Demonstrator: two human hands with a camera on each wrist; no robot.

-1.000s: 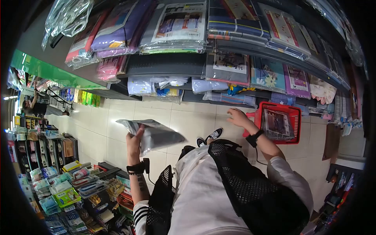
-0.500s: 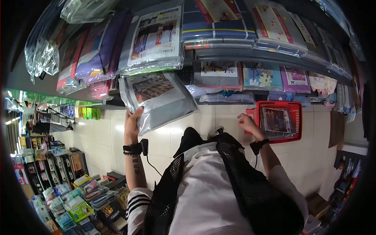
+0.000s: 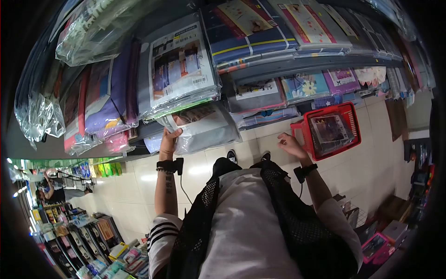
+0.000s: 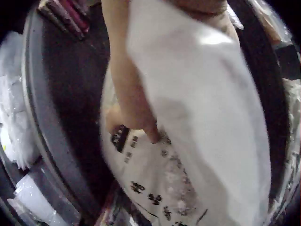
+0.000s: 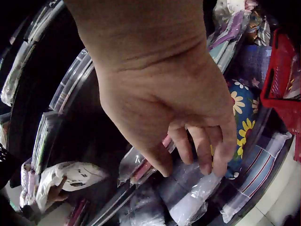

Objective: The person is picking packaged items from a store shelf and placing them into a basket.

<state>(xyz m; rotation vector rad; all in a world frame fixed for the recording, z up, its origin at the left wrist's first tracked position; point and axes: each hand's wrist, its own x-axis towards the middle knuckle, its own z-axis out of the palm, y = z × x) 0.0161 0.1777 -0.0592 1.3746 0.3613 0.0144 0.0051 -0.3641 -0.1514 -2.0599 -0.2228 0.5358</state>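
Observation:
My left hand [image 3: 169, 139] grips the near left edge of a flat grey bedding pack [image 3: 204, 135] in clear plastic. The pack's far part sits under the edge of the upper shelf, at the lower shelf's level. In the left wrist view, fingers [image 4: 149, 129] lie over the pack's white printed insert [image 4: 155, 183]. My right hand [image 3: 292, 145] hangs loosely curled beside the red basket [image 3: 304, 137] and holds nothing. The right wrist view shows its palm [image 5: 160, 103] with relaxed fingers, above packed textiles on the lower shelf.
Inside the basket lies another wrapped pack [image 3: 331, 130] with a picture insert. Bedding packs [image 3: 181, 69] are stacked along the upper shelf, and more [image 3: 304, 86] line the lower one. Hanging plastic bags [image 3: 44, 121] crowd the left. Display goods [image 3: 88, 232] stand behind at lower left.
My left hand has carried the grey bedding pack from over the floor forward to the shelf, its far part now under the upper edge. The right hand stays near the basket, fingers more curled.

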